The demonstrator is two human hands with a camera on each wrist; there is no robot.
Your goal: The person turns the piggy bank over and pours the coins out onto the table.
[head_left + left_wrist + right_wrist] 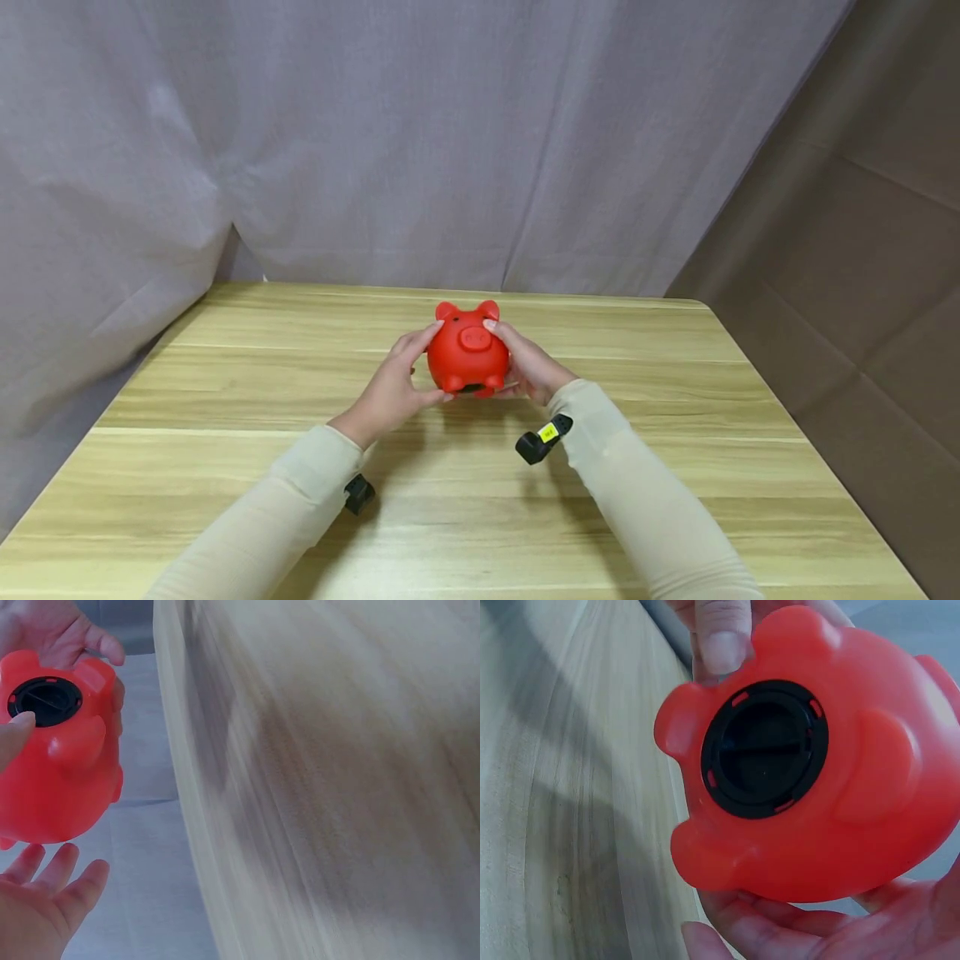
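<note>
A red piggy bank (468,350) is held just above the wooden table (225,467), snout toward me, between both hands. My left hand (396,379) cups its left side, fingers along the flank and thumb under the belly. On the other side my right hand (529,363) does the same, fingertips reaching up near an ear. The left wrist view shows the piggy bank (52,765) from below, with its black round plug (45,700) and my left thumb at the plug's edge. In the right wrist view the plug (765,748) faces the camera and the right palm (817,922) lies under the body.
Grey curtain (375,142) hangs behind the table and at the left; brown cloth (847,250) closes the right side. Black wrist cameras (542,437) sit under both sleeves. The table's far edge lies just behind the piggy bank.
</note>
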